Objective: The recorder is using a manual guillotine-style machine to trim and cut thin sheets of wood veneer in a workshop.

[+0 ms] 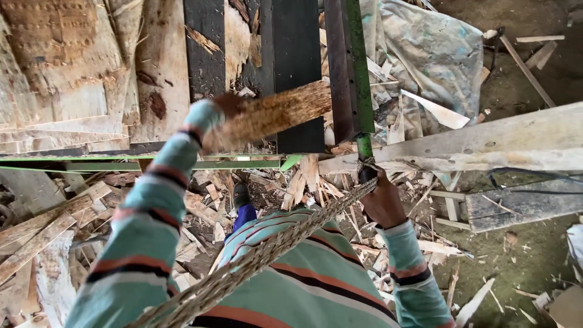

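My left hand (228,104) gripped the rough, splintery wooden offcut (273,113) at frame centre; stiff, light, I judged. Right hand (381,203) closed around the green lever handle (363,149).

Left hand (228,106) raised, apparently gripping; right hand (382,203) lower, fingers (371,182) closed, both arms outstretched.

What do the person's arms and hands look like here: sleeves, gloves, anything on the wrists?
Both arms wear long knit sleeves in pale teal with bands of orange and black. The sleeves end in ribbed cuffs at the wrists. The left hand and right hand are bare: no gloves, and no watch or band shows.
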